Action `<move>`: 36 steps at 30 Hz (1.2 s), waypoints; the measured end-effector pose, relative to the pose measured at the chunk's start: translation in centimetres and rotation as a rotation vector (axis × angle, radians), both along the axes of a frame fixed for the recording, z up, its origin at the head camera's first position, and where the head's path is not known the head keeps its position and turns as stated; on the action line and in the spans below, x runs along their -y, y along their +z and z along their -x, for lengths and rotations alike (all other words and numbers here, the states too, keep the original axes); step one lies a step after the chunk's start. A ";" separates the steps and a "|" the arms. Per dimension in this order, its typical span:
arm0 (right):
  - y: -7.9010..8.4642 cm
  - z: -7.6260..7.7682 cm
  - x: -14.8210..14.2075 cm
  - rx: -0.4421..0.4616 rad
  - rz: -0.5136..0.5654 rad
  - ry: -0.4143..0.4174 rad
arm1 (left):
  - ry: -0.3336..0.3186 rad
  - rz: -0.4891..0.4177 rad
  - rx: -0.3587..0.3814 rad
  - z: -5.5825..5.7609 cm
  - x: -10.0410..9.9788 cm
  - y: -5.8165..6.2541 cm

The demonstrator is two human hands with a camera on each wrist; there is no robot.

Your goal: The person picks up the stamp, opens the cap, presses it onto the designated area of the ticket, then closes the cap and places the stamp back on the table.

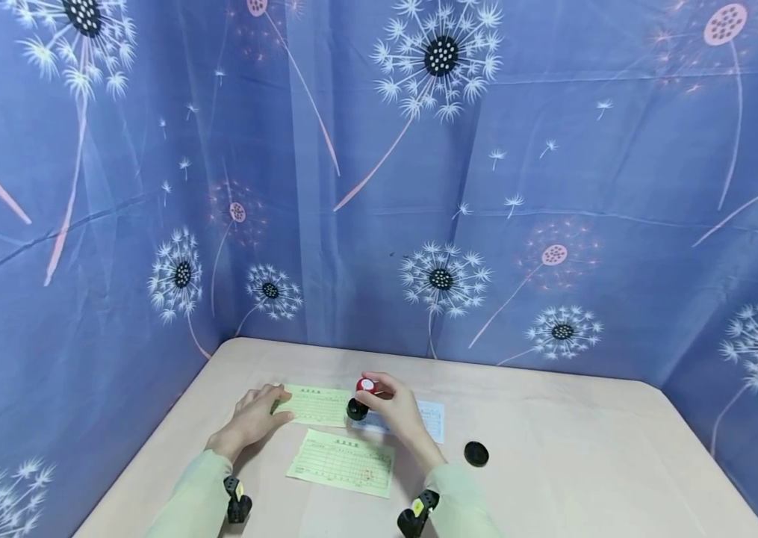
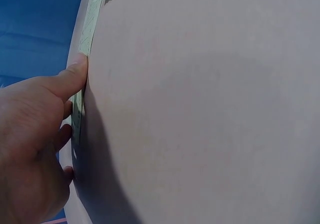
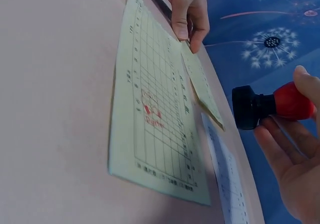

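My right hand (image 1: 397, 409) grips the red handle of a self-inking stamp (image 3: 246, 107), its black round base facing the table. In the head view the stamp overlaps the right end of the upper green form (image 1: 317, 406) and the left part of a blue form (image 1: 434, 423). My left hand (image 1: 254, 420) rests at the left end of the upper green form, thumb and fingertips touching the paper. Nearer to me lies a second green form (image 1: 340, 462), which bears a red stamp mark (image 3: 152, 113).
A round black cap (image 1: 476, 453) lies on the pale table (image 1: 567, 463), right of the forms. Behind and left of the table hangs a blue curtain (image 1: 365, 299) with dandelion prints. Black wrist cameras sit on both sleeves.
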State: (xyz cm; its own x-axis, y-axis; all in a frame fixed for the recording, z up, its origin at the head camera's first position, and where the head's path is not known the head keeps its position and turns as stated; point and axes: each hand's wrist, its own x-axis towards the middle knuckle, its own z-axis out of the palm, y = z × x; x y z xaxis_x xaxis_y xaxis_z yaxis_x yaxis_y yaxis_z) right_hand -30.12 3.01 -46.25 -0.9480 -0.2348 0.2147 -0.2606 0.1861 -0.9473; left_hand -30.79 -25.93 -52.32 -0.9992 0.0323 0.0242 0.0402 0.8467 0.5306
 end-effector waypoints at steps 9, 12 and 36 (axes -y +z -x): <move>-3.6 2.4 2.2 -0.044 -0.069 0.035 | 0.001 0.013 0.012 -0.1 -0.3 0.2; -3.9 2.8 2.7 -0.043 -0.078 0.035 | -0.003 0.016 0.013 -0.1 -0.3 0.3; -4.6 3.4 5.9 -0.043 -0.106 0.067 | -0.006 -0.002 0.003 -0.2 0.0 0.4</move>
State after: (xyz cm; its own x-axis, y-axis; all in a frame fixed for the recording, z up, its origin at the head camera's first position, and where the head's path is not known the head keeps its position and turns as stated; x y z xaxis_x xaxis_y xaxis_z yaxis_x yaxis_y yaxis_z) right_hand -33.52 -2.89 -50.85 -0.9201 -0.3206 0.2251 -0.3153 0.2652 -0.9112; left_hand -30.60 -25.89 -51.94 -0.9990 0.0387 0.0212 0.0440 0.8455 0.5321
